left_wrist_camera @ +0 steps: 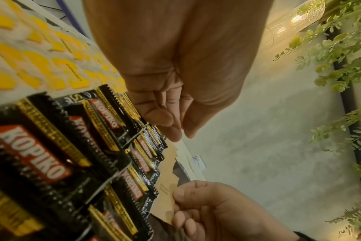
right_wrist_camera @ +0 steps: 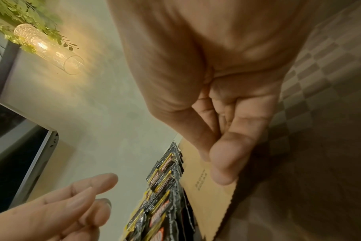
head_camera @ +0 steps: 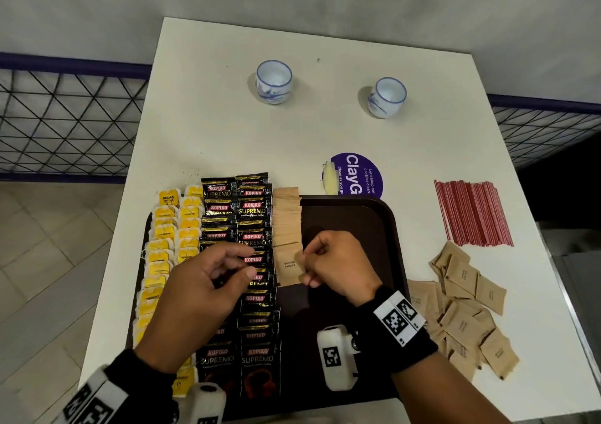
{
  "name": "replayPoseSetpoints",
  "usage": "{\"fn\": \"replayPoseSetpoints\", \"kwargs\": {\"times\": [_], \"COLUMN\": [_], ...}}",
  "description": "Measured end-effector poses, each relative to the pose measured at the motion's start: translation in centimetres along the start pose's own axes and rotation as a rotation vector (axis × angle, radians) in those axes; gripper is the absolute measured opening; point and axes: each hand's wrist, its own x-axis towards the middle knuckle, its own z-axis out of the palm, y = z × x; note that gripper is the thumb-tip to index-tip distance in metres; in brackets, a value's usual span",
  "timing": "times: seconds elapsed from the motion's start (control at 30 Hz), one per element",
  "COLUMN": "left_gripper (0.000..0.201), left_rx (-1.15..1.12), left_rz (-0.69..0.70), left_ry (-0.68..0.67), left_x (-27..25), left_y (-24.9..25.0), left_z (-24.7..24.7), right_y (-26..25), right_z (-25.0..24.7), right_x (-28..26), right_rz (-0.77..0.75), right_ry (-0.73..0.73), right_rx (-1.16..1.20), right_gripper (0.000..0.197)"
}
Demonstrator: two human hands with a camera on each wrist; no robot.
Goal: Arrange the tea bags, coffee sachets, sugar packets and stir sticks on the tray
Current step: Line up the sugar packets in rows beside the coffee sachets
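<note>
On the dark brown tray [head_camera: 351,228], two columns of yellow tea bags [head_camera: 166,231] lie at the left. Beside them are two columns of black coffee sachets [head_camera: 253,210], then one column of brown sugar packets [head_camera: 286,218]. My right hand [head_camera: 307,261] pinches the nearest brown sugar packet [head_camera: 288,267] by its right edge, low over the tray; the left wrist view shows the same packet [left_wrist_camera: 165,195]. My left hand [head_camera: 240,261] hovers over the coffee sachets, fingers loosely curled, holding nothing. Red stir sticks [head_camera: 471,217] lie on the table right of the tray.
A loose pile of sugar packets [head_camera: 465,313] lies on the white table right of the tray, below the sticks. Two small blue-and-white cups [head_camera: 273,82] [head_camera: 387,97] stand at the back. A round purple sticker [head_camera: 357,174] is behind the tray. The table's edges are near on both sides.
</note>
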Motion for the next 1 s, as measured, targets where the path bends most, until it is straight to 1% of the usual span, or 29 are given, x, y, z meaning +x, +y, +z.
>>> {"fn": "replayPoseSetpoints", "kwargs": {"times": [0.13,0.23,0.37,0.5,0.57,0.63,0.7,0.8,0.93,0.97,1.0], "left_gripper": [0.028,0.028,0.028,0.026,0.028,0.031,0.033,0.036,0.041,0.043,0.044], "left_rx": [-0.001,0.031,0.13,0.264,0.325,0.373,0.428,0.504,0.63,0.658,0.681], "left_rz": [0.003,0.018,0.1,0.2,0.264,0.318,0.35,0.415,0.394,0.385,0.375], "left_ry": [-0.015,-0.046,-0.13,-0.279,-0.348,-0.413,-0.481,-0.539,-0.617,-0.627,-0.635], "left_x": [0.0,0.2,0.7,1.1,1.4,1.8,2.4,3.8,5.5,5.8,6.1], "left_y": [0.4,1.1,2.3,4.7,6.0,7.1,8.2,9.5,10.5,10.6,10.6], "left_z": [0.4,1.0,3.0,6.5,8.8,11.2,13.8,17.8,22.8,23.8,24.6], "right_y": [-0.2,0.4,2.8,6.2,8.0,10.2,12.5,15.4,16.8,16.9,17.1], "right_z": [-0.2,-1.9,-7.1,-13.4,-16.3,-18.6,-20.1,-20.6,-20.1,-19.9,-19.7], "right_x": [-0.6,-1.9,-5.1,-8.7,-10.2,-11.3,-12.1,-12.5,-11.8,-11.5,-11.2], "right_rz": [-0.017,-0.067,-0.089,-0.027,0.047,0.154,0.263,0.377,0.412,0.404,0.391], "right_ry": [0.025,0.122,0.313,0.503,0.574,0.625,0.642,0.568,0.468,0.452,0.456], "right_rx": [-0.014,-0.101,-0.12,-0.142,-0.155,-0.19,-0.215,-0.228,-0.28,-0.312,-0.349], "right_gripper": [0.012,0.011,0.012,0.016,0.028,0.049,0.069,0.088,0.099,0.097,0.09]}}
